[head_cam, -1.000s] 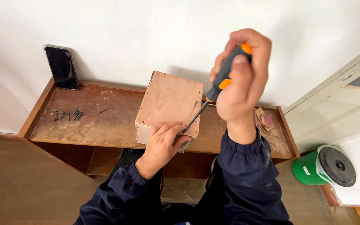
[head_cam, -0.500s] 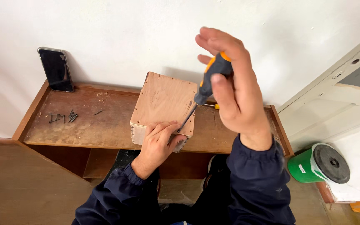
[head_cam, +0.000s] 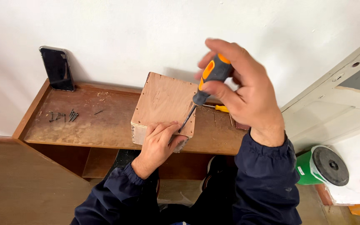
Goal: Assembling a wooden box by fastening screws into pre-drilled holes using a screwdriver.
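Right hand (head_cam: 240, 89) is wrapped around the grey-and-orange handle of a screwdriver (head_cam: 208, 79), shaft slanting down and left, tip on the near right edge of the plywood box (head_cam: 163, 104). Compared with a second ago, the hand sits lower and more to the left in view, fingers now looser over the handle's top, thumb and forefinger pinching it; the handle has rolled, orange cap facing far-left. That reads as a turn of the tool in progress, the tip seated at the same spot on the box. Left hand (head_cam: 159, 143) lies flat on the box's near edge, fingers together beside the tip, steadying; whether they pinch a screw I cannot tell. Its place on the box is unchanged. The box stands on the wooden counter (head_cam: 84, 125), near edge overhanging slightly, and has not shifted. Loose dark screws (head_cam: 63, 116) lie far left on the counter. A phone (head_cam: 57, 68) leans against the wall. A second, yellow-handled tool (head_cam: 219, 108) lies behind the shaft. A green drum (head_cam: 321, 164) sits on the floor, right.
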